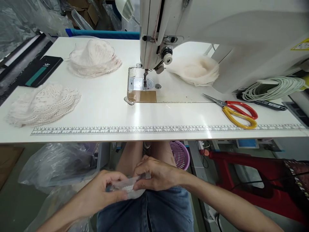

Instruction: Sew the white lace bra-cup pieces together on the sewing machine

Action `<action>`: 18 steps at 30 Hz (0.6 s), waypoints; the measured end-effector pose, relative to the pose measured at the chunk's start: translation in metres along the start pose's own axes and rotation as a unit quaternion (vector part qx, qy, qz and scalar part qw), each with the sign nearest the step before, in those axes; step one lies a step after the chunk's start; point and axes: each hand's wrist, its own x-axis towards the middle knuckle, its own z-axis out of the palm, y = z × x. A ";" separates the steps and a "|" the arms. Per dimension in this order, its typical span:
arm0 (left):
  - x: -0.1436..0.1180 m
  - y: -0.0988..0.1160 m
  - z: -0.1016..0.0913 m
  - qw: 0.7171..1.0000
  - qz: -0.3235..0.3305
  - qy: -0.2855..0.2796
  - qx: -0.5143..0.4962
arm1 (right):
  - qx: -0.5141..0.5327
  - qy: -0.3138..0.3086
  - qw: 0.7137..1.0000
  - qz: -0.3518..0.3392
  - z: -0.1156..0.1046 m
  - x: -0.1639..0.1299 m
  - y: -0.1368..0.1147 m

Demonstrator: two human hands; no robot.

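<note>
Head view: low in the frame, left hand [102, 190] and right hand [155, 175] pinch a lace piece [126, 187] over the lap; nothing lies under the needle [145, 79], lace stacks [43, 103] wait upper left.

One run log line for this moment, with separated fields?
left hand pinching lace piece | right hand pinching lace piece | over lap, below table | scissors untouched

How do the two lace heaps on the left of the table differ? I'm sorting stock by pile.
The near openwork lace pile lies flat and spread at the table's front left edge; the far domed lace pile stands taller and rounder, farther back toward the white sewing machine. The near one shows bold holes; the far one looks finer. Both are off-white, and neither is touched by the hands.
</note>
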 end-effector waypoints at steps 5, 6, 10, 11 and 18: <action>0.008 0.000 0.003 1.000 -0.006 0.001 -0.015 | 0.028 -0.038 0.999 0.023 -0.009 -0.010 0.003; 0.008 -0.002 0.003 1.000 -0.008 0.000 -0.025 | 0.024 -0.039 0.998 0.030 -0.009 -0.012 0.003; 0.006 -0.008 0.000 0.998 -0.013 0.005 -0.054 | -0.020 -0.034 0.998 0.048 -0.006 -0.012 0.000; 0.004 -0.009 -0.001 0.998 -0.016 0.005 -0.061 | -0.027 -0.033 0.998 0.047 -0.004 -0.010 -0.001; 0.004 -0.004 0.001 0.998 -0.004 -0.039 -0.046 | -0.064 -0.060 0.996 0.015 -0.001 0.001 -0.004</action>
